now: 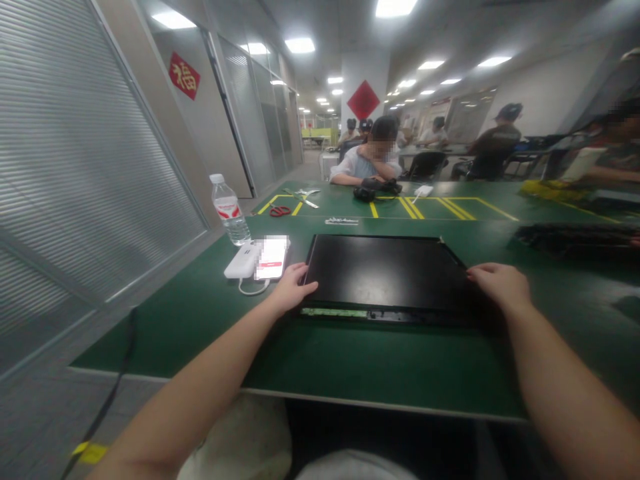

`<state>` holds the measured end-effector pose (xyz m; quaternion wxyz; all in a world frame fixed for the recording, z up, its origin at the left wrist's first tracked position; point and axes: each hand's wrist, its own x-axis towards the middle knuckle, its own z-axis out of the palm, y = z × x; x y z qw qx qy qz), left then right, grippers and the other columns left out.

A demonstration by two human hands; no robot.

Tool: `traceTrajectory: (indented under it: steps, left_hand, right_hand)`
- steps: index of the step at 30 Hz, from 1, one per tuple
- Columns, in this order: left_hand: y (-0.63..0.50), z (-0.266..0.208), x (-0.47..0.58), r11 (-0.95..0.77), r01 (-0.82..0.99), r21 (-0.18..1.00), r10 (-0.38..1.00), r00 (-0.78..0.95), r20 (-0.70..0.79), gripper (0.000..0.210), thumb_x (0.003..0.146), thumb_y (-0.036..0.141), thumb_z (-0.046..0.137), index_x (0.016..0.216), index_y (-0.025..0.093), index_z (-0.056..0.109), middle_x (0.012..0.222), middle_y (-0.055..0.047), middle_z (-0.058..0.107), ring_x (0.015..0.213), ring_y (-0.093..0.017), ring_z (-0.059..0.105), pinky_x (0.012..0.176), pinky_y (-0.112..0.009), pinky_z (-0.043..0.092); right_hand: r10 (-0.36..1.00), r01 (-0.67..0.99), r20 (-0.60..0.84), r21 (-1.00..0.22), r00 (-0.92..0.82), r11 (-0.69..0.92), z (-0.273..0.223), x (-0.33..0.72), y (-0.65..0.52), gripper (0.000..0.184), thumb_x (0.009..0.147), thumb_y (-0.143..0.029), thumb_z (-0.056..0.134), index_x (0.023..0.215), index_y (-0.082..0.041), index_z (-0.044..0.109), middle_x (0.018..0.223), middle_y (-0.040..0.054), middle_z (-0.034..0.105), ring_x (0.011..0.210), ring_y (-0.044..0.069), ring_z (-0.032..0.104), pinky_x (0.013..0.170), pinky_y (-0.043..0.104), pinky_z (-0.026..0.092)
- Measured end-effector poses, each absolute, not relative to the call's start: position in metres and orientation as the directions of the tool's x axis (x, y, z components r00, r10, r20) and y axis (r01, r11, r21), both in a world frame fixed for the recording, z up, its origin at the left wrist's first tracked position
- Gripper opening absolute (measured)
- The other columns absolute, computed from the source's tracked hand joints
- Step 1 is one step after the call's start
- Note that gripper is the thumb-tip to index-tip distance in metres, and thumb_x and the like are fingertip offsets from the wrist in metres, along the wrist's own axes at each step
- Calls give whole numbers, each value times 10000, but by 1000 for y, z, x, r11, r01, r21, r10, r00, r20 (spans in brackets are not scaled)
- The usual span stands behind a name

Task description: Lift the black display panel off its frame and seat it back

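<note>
A flat black display panel (383,270) lies on the green table in front of me. Along its near edge runs a green circuit board strip (334,313). My left hand (291,289) is closed around the panel's left edge, the thumb over the top. At the opposite side, my right hand (501,283) pinches the right edge; its fingertips are partly hidden. Just beyond my left hand lie a lit phone (273,257) and a white power bank (242,261), joined by a short white cable (254,291).
A water bottle (231,212) stands behind the power bank. Farther off are red-handled scissors (280,211), yellow tape lines (410,208) and a dark bundled object (376,189). Across the green table (200,317) sits a person (367,160). Black parts (565,241) lie at right.
</note>
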<state>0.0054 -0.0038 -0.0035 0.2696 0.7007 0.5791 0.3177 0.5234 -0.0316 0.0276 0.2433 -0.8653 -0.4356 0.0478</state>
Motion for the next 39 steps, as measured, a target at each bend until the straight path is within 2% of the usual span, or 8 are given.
traceTrajectory:
  steps: [11,18,30,39]
  left_hand:
    - [-4,-3,6,-178,606,775,984,130,124,670,884,451,812,1482,152,773,1735,-229,563,1645,-412,531,1381,-547,409]
    - [-4,-4,6,-225,581,782,974,141,176,594,843,443,842,1389,209,829,1663,-168,659,1590,-413,588,1347,-563,470]
    - [-9,0,8,-196,578,792,980,135,145,565,854,408,839,1373,184,835,1706,-184,618,1592,-419,584,1339,-559,484]
    - [-12,5,9,-184,623,761,983,118,141,533,849,412,876,1332,187,852,1685,-182,623,1578,-432,596,1335,-537,500]
  right_hand:
    - [772,713,101,-473,628,-518,32,519,-33,291,861,-400,691,980,-243,905,1094,140,856,984,334,744,788,393,518]
    - [750,685,132,-533,648,-498,30,518,-35,246,861,-386,692,912,-244,886,1001,133,855,919,325,740,752,394,511]
    - [754,679,133,-553,644,-483,29,518,-34,190,903,-357,697,864,-275,863,1013,124,851,1008,372,775,821,437,575]
    - [779,717,88,-467,621,-518,35,514,-36,315,948,-397,664,1066,-235,906,1172,146,854,1092,337,748,819,380,514]
